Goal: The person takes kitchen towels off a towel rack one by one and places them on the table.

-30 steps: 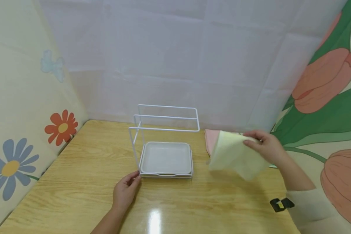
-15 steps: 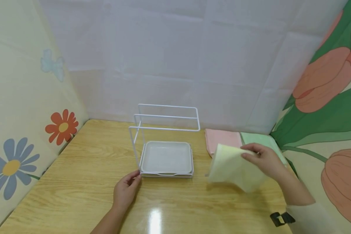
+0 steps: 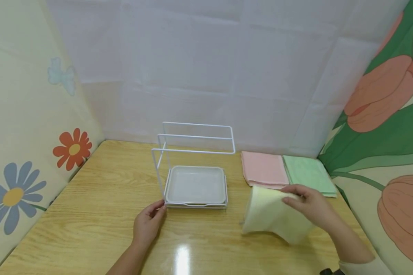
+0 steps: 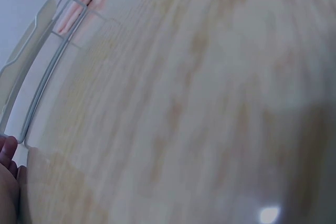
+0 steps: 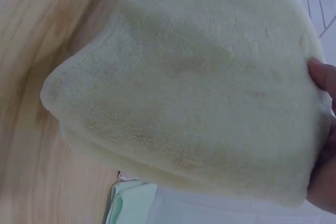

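A pale yellow towel (image 3: 275, 214), folded, hangs from my right hand (image 3: 308, 206). My thumb and fingers pinch its top edge, and its lower part droops above the table. In the right wrist view the fuzzy towel (image 5: 199, 93) fills most of the picture. My left hand (image 3: 148, 221) holds the front left corner of a white wire rack (image 3: 196, 152) between thumb and fingers. That rack has raised bars on top and a shallow white tray (image 3: 196, 186) in its base. Only the edge of the left hand (image 4: 8, 182) shows in the left wrist view.
A folded pink towel (image 3: 264, 169) and a folded green towel (image 3: 309, 175) lie side by side at the back right of the wooden table (image 3: 99, 198). White sheeting (image 3: 192, 68) hangs behind, and flower-printed panels (image 3: 382, 160) stand at both sides.
My right hand has brought the yellow towel down and toward me, uncovering the pink and green towels behind it. The left hand and the rack have stayed put.
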A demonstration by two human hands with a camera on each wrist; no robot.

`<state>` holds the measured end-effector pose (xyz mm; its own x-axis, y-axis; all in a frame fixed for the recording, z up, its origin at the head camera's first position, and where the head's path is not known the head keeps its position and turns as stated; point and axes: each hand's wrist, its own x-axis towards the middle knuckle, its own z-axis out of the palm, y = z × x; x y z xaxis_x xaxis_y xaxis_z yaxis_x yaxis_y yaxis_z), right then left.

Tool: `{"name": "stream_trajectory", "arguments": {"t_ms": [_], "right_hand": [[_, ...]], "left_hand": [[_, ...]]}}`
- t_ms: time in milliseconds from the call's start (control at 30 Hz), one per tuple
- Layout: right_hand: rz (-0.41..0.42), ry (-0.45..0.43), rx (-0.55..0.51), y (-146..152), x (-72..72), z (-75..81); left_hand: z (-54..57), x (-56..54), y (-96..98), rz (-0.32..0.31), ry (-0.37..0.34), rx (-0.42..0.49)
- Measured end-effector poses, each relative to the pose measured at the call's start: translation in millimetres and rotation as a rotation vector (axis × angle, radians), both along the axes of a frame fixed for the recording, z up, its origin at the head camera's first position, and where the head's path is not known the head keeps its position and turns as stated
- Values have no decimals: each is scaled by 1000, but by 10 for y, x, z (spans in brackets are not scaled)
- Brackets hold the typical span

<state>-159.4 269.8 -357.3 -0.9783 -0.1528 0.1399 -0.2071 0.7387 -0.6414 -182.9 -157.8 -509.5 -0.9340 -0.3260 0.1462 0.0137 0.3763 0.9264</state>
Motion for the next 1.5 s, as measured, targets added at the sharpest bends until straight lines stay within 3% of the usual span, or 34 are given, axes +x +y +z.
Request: {"name": "stream_trajectory", "arguments": {"t_ms": [200,367,667,900,1133,1500], "right_hand": [[33,-25,-16,-11,61,-42],[67,13,-2,-14,16,-91],[88,33,62,3,-267,-230],[93,-40,44,42,-504,-411],[70,-114,51,58,-683,-549],[57,-174,44,107,-873,-811]], "left_hand": [[22,10,-14,-5,-10,-16],[16,8,-15,-5,-3,-24],[23,14,-12,-4,-8,-38],[-1,-4,-7,12,-36,-49],[11,2,-3,10,-15,-51],[26,16,-2,4,-19,-40]]}}
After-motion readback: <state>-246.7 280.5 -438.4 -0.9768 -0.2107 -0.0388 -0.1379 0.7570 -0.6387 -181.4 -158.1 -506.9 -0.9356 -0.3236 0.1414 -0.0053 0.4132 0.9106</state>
